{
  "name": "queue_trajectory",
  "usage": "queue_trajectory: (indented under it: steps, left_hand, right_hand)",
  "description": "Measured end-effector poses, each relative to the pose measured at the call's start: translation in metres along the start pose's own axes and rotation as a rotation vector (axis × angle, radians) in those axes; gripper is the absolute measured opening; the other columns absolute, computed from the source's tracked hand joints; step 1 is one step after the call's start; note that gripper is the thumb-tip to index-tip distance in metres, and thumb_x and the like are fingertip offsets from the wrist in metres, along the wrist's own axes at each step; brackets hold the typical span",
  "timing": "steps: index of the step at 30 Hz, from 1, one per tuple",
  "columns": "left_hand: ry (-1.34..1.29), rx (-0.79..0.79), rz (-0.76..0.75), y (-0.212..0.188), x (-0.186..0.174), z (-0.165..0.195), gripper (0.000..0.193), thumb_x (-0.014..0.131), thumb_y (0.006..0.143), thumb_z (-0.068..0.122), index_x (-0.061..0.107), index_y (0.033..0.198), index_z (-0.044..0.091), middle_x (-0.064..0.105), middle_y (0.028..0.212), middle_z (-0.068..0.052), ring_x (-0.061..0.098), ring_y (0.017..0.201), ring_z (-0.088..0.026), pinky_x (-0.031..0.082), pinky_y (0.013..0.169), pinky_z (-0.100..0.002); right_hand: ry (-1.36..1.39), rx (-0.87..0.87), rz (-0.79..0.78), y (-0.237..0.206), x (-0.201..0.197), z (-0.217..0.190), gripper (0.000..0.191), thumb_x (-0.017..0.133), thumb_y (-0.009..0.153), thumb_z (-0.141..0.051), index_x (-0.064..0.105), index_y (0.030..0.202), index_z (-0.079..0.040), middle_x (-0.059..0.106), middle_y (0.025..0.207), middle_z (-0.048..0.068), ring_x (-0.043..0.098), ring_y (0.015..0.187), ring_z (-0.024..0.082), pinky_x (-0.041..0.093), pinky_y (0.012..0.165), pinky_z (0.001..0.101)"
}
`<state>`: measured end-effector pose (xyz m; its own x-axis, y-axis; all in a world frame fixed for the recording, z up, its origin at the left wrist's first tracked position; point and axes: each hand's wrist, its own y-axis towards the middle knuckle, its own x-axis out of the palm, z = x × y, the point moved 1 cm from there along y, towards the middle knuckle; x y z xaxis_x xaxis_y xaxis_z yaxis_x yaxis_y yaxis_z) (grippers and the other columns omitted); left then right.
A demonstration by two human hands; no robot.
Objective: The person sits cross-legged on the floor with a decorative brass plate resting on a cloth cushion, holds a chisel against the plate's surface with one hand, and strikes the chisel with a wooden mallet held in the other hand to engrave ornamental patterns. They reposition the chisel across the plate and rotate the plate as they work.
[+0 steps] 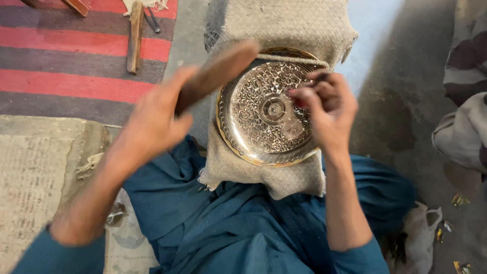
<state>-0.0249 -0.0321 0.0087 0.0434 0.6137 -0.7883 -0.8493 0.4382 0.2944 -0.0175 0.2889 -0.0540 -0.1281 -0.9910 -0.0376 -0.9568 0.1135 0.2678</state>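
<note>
From the head camera, your left hand (154, 114) is closed round the handle of a wooden mallet (218, 73), raised and blurred above the left rim of the engraved metal plate (266, 109). Your right hand (327, 109) is pinched shut on a thin dark chisel (318, 78), its tip hidden behind your fingers (299, 96), so you cannot tell exactly where it meets the metal; it seems to sit on the right half of the plate, between the centre boss and the rim.

The plate lies flat on a burlap-covered pad (284, 25) resting over your lap, and its near rim comes close to the pad's near edge. A cord (291, 59) crosses the far rim.

The risks, as a judgement: the mallet head is close to your right fingers, so a blow that lands off the chisel could strike them. A tilted chisel could skid and score the finished pattern. The pad is soft and sits on your legs, so a shift of the knee could tip the plate toward the pad's near edge.

On the striped rug (76, 56) to the far left lies a second wooden tool (135, 35) beside a pair of pliers (153, 20).
</note>
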Motion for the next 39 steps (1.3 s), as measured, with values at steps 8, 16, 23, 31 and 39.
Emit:
queue_trajectory:
  steps: [8,16,23,31,39]
  left_hand:
    - [-0.565,-0.317,-0.855,-0.147,0.052,0.000,0.048,0.071,0.075,0.017,0.058,0.121,0.011,0.071,0.090,-0.011,0.071,0.082,-0.019,0.057,0.073,-0.037]
    - [-0.452,-0.251,-0.742,-0.186,0.081,-0.006,0.040,0.069,0.082,0.019,0.066,0.121,0.015,0.076,0.105,-0.011,0.073,0.100,-0.028,0.056,0.088,-0.037]
    - [-0.394,-0.196,0.046,-0.079,0.042,-0.028,0.022,0.063,0.094,0.008,0.065,0.116,0.004,0.073,0.105,-0.011,0.075,0.100,-0.028,0.056,0.087,-0.039]
    - [-0.212,0.041,0.371,0.034,0.077,-0.011,0.027,0.070,0.100,0.017,0.064,0.123,0.004,0.065,0.117,-0.016,0.061,0.112,-0.034,0.049,0.098,-0.044]
    - [-0.102,-0.017,0.490,0.061,0.092,-0.002,0.030,0.078,0.089,0.025,0.063,0.103,0.003,0.059,0.099,-0.016,0.056,0.096,-0.036,0.045,0.084,-0.047]
  right_hand:
    - [-0.836,-0.590,-0.145,-0.013,0.002,-0.011,0.044,0.083,0.079,-0.028,0.058,0.106,-0.005,0.068,0.088,0.014,0.068,0.076,0.030,0.053,0.066,0.0371]
    - [-0.905,-0.286,0.240,-0.005,-0.004,-0.003,0.020,0.073,0.099,-0.013,0.064,0.117,-0.011,0.073,0.097,0.009,0.073,0.083,0.027,0.058,0.074,0.0404]
    - [-1.212,-0.535,0.177,-0.009,0.019,0.004,0.033,0.078,0.086,-0.015,0.064,0.115,-0.009,0.070,0.082,0.013,0.067,0.071,0.030,0.052,0.063,0.0414]
    - [-0.644,-0.263,0.345,0.002,-0.034,-0.006,0.015,0.066,0.111,-0.013,0.059,0.105,-0.001,0.051,0.075,-0.002,0.044,0.071,0.005,0.039,0.062,0.0237]
    - [-0.477,-0.148,0.216,0.046,-0.043,-0.028,0.047,0.060,0.115,-0.025,0.049,0.076,-0.001,0.044,0.068,-0.005,0.039,0.065,0.004,0.032,0.057,0.0260]
